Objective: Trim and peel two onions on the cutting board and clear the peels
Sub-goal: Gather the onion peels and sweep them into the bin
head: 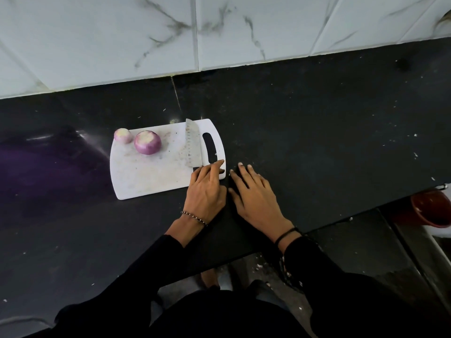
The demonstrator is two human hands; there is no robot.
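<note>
Two peeled purple onions stand on the white cutting board (146, 176): a small onion (123, 135) at its far left corner and a larger onion (147, 142) beside it, both with trimmed tops. A knife (192, 145) lies on the board next to the handle slot, blade pointing away from me. My left hand (206, 189) rests flat with straight fingers over the board's near right corner and the knife's handle end. My right hand (253, 196) lies flat on the black counter just right of the board, fingers spread, holding nothing.
The black counter (317, 132) carries small white flecks and meets a white marble-tiled wall (219, 32) at the back. A red bucket (429, 208) stands on the floor beyond the counter's right front edge. My feet and peel scraps show below the edge.
</note>
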